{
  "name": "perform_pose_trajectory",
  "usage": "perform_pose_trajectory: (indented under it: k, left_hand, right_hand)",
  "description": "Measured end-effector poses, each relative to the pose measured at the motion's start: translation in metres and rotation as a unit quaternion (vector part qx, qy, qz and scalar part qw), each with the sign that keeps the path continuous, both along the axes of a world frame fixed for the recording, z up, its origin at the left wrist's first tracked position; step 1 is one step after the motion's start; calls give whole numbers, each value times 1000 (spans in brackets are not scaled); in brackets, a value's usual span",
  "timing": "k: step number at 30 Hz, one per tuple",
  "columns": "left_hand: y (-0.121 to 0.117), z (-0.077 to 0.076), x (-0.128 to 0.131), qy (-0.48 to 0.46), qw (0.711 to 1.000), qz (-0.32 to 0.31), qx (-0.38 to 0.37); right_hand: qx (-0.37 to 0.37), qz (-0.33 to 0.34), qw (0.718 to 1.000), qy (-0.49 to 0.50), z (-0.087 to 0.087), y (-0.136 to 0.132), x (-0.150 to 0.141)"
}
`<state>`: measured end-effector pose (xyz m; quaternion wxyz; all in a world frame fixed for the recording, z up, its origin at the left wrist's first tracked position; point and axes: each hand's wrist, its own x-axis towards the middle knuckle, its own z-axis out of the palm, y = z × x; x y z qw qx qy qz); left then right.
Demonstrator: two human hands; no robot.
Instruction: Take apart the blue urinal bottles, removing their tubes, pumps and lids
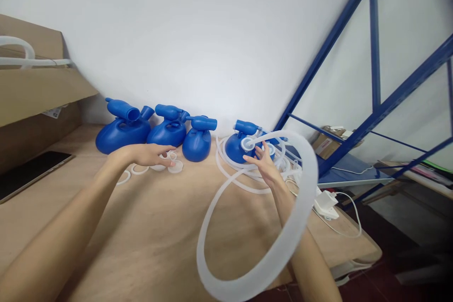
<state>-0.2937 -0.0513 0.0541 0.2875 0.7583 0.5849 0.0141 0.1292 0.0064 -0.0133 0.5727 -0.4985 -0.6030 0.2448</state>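
Note:
My left hand [150, 155] reaches over several small translucent caps and rings, its thumb and fingers apart around them. One round translucent cap [175, 166] lies just beyond the thumb. My right hand [264, 166] is open, fingers spread, beside a blue plastic bottle [236, 148] with a handle. In front of that bottle is a white round cap [247, 144] joined to a thick translucent hose [307, 174], which loops large towards me over my right forearm. Whether my fingers touch the cap is unclear.
Three more blue bottles [122, 137] stand along the wall on the wooden table [152, 236]. Coiled hose [226, 165] lies around the right bottle. A phone [31, 172] and cardboard box [38, 82] are left; a power strip [326, 205] and blue metal rack [332, 33] are right.

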Motion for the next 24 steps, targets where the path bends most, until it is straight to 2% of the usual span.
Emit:
perform_pose_trajectory:
  k: [3, 5, 7, 9, 11, 14, 16, 20, 24]
  left_hand:
    - [0, 7, -11, 7, 999, 31, -14]
    - [0, 10, -17, 12, 998, 52, -16]
    - [1, 10, -23, 27, 998, 64, -9]
    - [2, 7, -26, 44, 997, 66, 2]
    - [5, 1, -24, 61, 996, 63, 6]
    - [12, -13, -13, 89, 994, 55, 11]
    - [18, -25, -4, 115, 992, 52, 14]
    - [28, -48, 6, 161, 985, 54, 20]
    - [31, -56, 0, 175, 983, 58, 23]
  right_hand:
    - [-50, -7, 990, -128, -9, -53, 0]
    - [-88, 96, 963, -238, -15, -79, -14]
    - [-101, 191, 941, -262, -15, -85, -38]
    - [-42, 207, 942, -262, -10, -67, -68]
    - [-1, 189, 944, -270, -2, -33, -100]
    - [-9, 142, 955, -259, 3, 20, -146]
    - [-32, 122, 955, -268, -2, 42, -173]
    - [-71, 85, 948, -297, -26, 54, -205]
    - [-48, 73, 950, -299, -36, 51, -200]
